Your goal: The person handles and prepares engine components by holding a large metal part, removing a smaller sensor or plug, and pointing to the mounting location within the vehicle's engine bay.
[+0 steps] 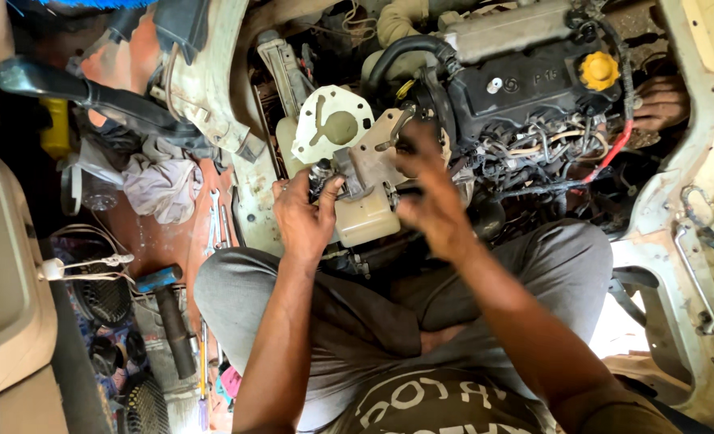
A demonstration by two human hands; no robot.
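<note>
Left hand (305, 217) pinches the stiff, heavy-looking metal bracket (355, 173) at its lower edge, while right hand (433, 205) hovers spread, blurred.

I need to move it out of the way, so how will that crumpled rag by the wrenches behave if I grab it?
The rag lies crumpled in soft folds, so it is probably floppy and light. It likely won't roll or slide, though it may snag the wrenches beside it.

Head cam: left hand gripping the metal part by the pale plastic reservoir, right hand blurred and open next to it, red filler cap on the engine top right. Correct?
One thing is off: the filler cap is yellow, not red, as the head view shows. The rest holds: the left hand grips the metal part by the pale plastic reservoir, and the right hand is blurred and open next to it.
</note>
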